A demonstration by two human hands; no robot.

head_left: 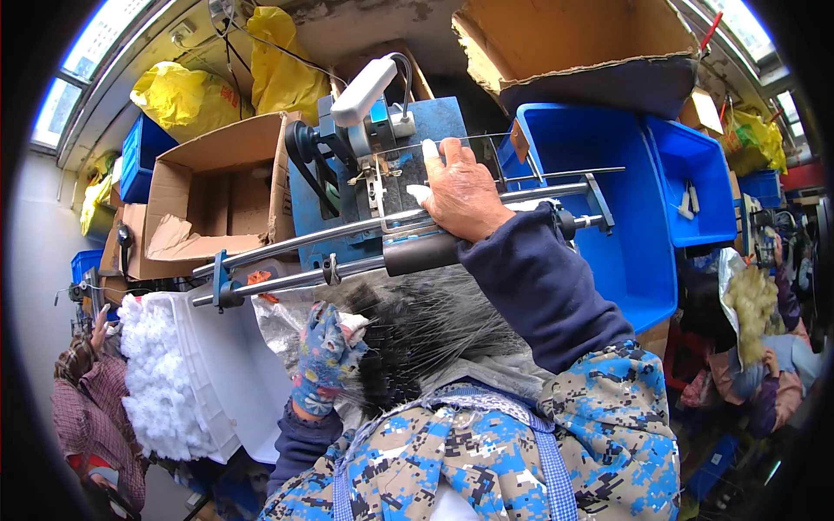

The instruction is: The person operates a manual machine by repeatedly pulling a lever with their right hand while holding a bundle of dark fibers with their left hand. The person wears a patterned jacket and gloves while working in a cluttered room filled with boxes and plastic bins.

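My right hand (pixel 465 193), bare with white coverings on the thumb and a finger, bends over the metal carriage (pixel 401 227) of a blue bench machine (pixel 439 113). Its fingers curl down over the far side, and its thumb points left. Below the wrist is a dark cylinder (pixel 423 253) on the steel rails (pixel 304 239). My left hand (pixel 321 360), in a blue patterned glove, is low in front of the machine with its fingers drawn together; what they hold, if anything, I cannot make out. Beside it lies a mass of black bristles (pixel 387 347) on grey sheeting.
A cardboard box (pixel 161 195) stands left of the machine, and blue bins (pixel 599 130) stand to its right. White fluffy fibre (pixel 161 382) fills a pale tub (pixel 230 373) at my left. Co-workers (pixel 95 408) sit at both edges. The rails jut out sideways.
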